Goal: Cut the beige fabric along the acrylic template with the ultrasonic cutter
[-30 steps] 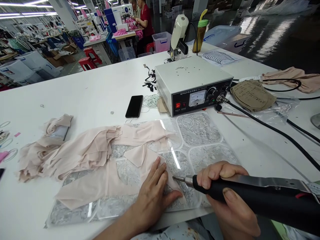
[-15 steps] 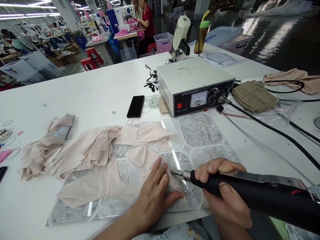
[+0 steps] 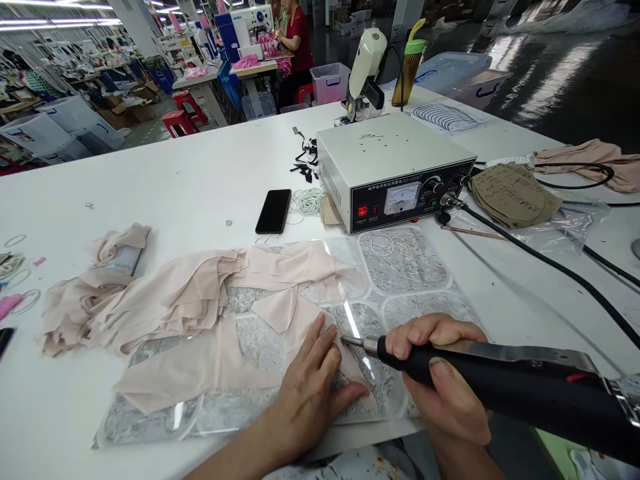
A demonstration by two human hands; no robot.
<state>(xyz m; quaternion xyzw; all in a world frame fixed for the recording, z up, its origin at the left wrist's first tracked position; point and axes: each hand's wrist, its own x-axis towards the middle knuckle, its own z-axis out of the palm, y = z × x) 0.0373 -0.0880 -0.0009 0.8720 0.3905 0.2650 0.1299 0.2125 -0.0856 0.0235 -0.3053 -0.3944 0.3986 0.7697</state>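
Observation:
My left hand lies flat with its fingers stretched out, pressing a pale pink fabric piece onto a clear-patterned grey mat. My right hand is wrapped round the black body of a handheld ultrasonic welder. Its thin metal tip points left and meets the edge of the fabric, just beside my left fingers. To the left on the mat, another pale pink piece is spread out. Behind it lies a layered heap of the same fabric.
A grey control box stands at the back right; a thick black cable runs from its front. A phone and pale elastic loops lie left of it. Brown fabric pieces rest on the right, a bottle behind.
The welder and my right hand have shifted slightly left, with the tip still at the fabric edge. My left hand stays flat in place. The view has moved a little.

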